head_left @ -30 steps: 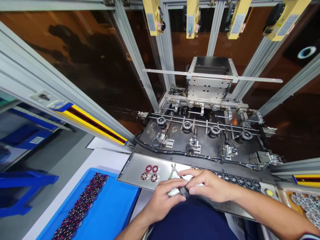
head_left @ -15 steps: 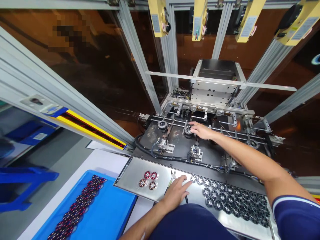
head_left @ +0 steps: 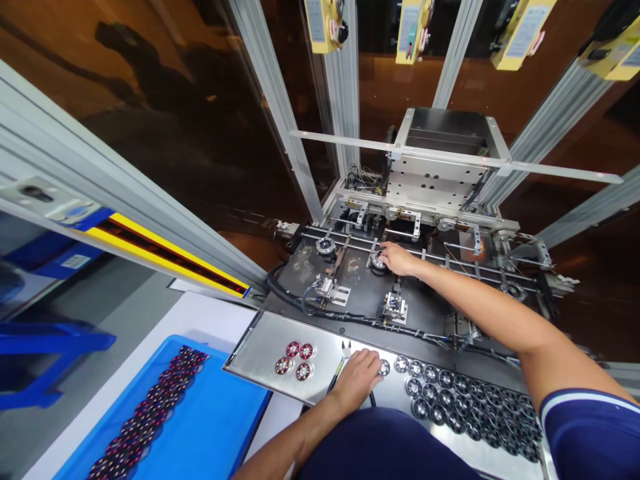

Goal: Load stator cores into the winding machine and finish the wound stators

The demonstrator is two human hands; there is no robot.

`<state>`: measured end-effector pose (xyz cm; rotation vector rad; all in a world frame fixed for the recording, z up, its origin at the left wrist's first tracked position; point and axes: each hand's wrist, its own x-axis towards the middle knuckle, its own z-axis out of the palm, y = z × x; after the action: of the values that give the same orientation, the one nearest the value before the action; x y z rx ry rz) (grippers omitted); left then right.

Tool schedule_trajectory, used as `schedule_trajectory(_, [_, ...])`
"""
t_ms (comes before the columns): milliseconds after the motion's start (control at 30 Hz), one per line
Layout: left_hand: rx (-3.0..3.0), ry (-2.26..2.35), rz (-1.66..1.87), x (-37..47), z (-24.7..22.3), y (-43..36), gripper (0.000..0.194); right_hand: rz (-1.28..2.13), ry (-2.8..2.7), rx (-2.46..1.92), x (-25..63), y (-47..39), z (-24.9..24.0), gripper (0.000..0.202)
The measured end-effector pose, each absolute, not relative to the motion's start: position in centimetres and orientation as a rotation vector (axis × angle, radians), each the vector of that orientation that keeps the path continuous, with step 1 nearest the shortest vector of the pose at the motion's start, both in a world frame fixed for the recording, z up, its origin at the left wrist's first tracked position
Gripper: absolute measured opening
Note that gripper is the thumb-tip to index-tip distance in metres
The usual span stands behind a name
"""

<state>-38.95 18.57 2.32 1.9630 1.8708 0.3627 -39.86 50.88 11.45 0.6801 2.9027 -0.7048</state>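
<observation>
My right hand (head_left: 398, 259) reaches to the machine, with its fingers closed on a round part (head_left: 379, 260) that sits at the second station. Down on the metal shelf (head_left: 255, 353), my left hand (head_left: 358, 377) has its fingertips on the edge of a dark, silvery ring part (head_left: 383, 367), at the left end of the rows of similar parts (head_left: 470, 400). Pliers (head_left: 344, 357) lie just left of that hand, partly hidden by it. Four red-and-black round parts (head_left: 293, 349) rest farther left on the shelf.
A blue tray (head_left: 210, 413) at lower left holds overlapping red-and-black parts (head_left: 150, 413). Another round part (head_left: 326, 248) sits at the left station. Metal brackets (head_left: 395, 307) and a cable run between shelf and stations. Yellow devices (head_left: 323, 27) hang above.
My left hand has closed its spread fingers onto the leftmost ring part, which has shifted slightly left from its row. My right hand stays at the same station, its fingers more curled. The view has shifted slightly.
</observation>
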Motion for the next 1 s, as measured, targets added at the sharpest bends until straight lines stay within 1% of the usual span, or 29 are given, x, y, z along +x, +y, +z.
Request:
schedule_trajectory(67, [1.967,1.87,0.371,-38.9,2.4,18.7,0.019,-0.664,2.885,0.732,-40.2,50.5,11.1,0.034])
schedule_trajectory(167, [1.977,1.85,0.399,-38.9,2.6,18.8,0.03,-0.631,2.856,0.778,-40.6,50.2,10.6,0.032])
schedule_trajectory(233, [1.981,1.822,0.422,-39.0,2.5,18.9,0.033,-0.621,2.845,0.788,-40.7,50.2,10.3,0.031])
schedule_trajectory(433, [1.936,1.764,0.562,-38.7,2.3,19.4,0.029,-0.574,2.886,0.76,-40.5,50.4,10.6,0.031])
schedule_trajectory(533, [1.862,1.767,0.687,-38.7,3.1,19.0,0.026,-0.506,2.979,0.712,-39.4,50.2,11.4,0.032])
schedule_trajectory(600, [1.775,1.794,0.788,-39.3,4.4,18.1,0.025,-0.463,3.042,0.629,-38.0,50.0,12.1,0.035])
schedule_trajectory(700, [1.571,1.875,0.951,-40.7,7.6,15.9,0.024,-0.435,3.066,0.392,-35.5,50.1,12.7,0.045])
schedule_trajectory(800, [1.109,1.807,1.274,-42.4,11.3,13.5,0.027,-0.415,3.023,0.205,-33.9,50.4,12.6,0.064])
schedule_trajectory(867, [0.876,1.713,1.417,-43.3,13.5,12.3,0.029,-0.398,3.005,0.159,-33.7,50.7,12.7,0.071])
schedule_trajectory(933, [0.821,1.701,1.485,-43.7,15.0,11.7,0.032,-0.393,3.008,0.141,-34.2,50.7,13.2,0.069])
schedule_trajectory(1000, [0.836,1.728,1.576,-43.8,16.0,11.4,0.033,-0.407,3.035,0.13,-34.9,49.9,14.6,0.062])
